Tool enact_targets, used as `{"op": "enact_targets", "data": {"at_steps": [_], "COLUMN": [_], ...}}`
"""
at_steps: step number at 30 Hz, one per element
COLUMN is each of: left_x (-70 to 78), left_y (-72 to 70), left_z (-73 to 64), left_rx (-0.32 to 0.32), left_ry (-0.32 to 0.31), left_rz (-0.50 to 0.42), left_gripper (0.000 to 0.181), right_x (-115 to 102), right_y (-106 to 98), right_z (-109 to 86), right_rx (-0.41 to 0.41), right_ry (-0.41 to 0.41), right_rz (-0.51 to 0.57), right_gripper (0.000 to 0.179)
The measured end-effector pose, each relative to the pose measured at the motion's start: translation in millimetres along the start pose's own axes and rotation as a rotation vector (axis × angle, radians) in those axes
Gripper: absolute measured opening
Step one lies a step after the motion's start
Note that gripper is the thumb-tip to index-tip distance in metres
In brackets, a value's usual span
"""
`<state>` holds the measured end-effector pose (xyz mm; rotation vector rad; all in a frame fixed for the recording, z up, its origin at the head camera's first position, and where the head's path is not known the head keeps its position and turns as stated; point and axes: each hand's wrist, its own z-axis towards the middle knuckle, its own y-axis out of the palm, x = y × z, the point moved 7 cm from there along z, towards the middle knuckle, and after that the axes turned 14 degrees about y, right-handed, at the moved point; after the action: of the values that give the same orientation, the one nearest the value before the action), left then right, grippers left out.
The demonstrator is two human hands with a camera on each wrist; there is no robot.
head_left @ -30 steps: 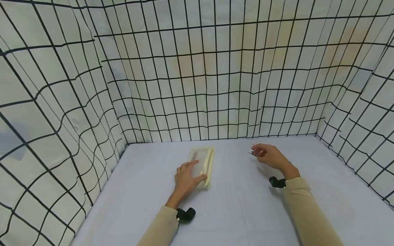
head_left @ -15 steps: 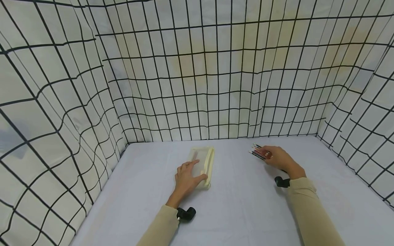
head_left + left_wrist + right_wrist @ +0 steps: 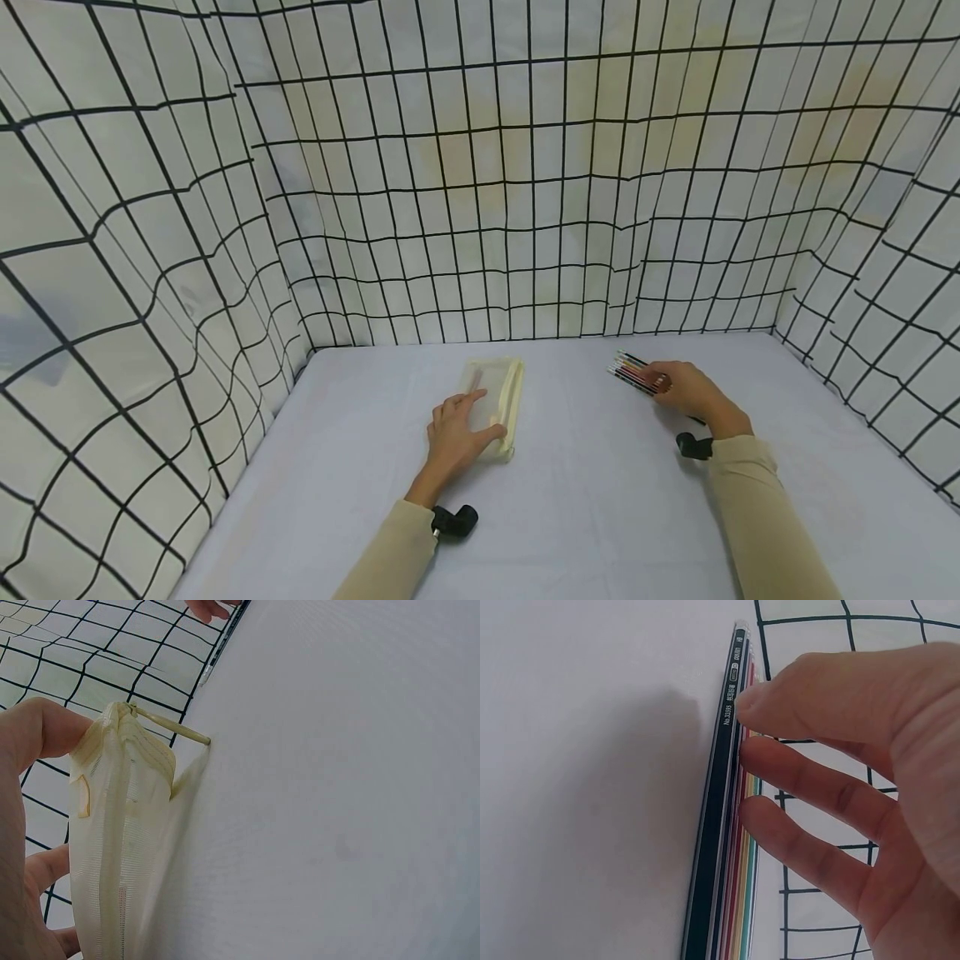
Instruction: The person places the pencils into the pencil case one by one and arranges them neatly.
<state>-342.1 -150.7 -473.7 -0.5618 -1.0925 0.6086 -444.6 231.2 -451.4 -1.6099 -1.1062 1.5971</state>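
Note:
A pale yellow zip pencil pouch [image 3: 487, 383] lies on the table, see-through on top. My left hand [image 3: 453, 433] rests on its near half with the fingers spread and the thumb by the zipper edge. In the left wrist view the zipper [image 3: 111, 847] runs along the pouch's side, and a pull tab [image 3: 176, 727] sticks out at one end. Several pencils [image 3: 630, 373] lie side by side at the back right, dark green, red, yellow and teal ones among them. My right hand [image 3: 686, 390] is at their near part, its thumb and fingertips right at the pencils in the right wrist view.
A white cloth covers the table [image 3: 570, 517]. White walls with a black grid [image 3: 525, 200] rise at the back, left and right. Each wrist wears a black camera mount, such as the left mount [image 3: 454, 522].
My right hand has slid right and a little nearer along the pencils, which lie uncovered over more of their length. My left hand and the pouch have stayed in place.

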Motion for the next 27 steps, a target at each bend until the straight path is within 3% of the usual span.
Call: {"op": "enact_targets", "data": {"at_steps": [11, 27], "left_x": [2.0, 1.3], "left_y": [-2.1, -1.4], "left_z": [-0.7, -0.7], "left_rx": [-0.004, -0.003], "left_ry": [0.007, 0.002], "left_rz": [-0.005, 0.005], "left_gripper": [0.075, 0.075], "right_x": [2, -8], "right_y": [4, 8], "right_z": [-2.6, -6.7], "right_rx": [-0.02, 0.027], "right_ry": [0.063, 0.031], "right_rz": [-0.011, -0.072], "right_gripper": [0.044, 0.034]}}
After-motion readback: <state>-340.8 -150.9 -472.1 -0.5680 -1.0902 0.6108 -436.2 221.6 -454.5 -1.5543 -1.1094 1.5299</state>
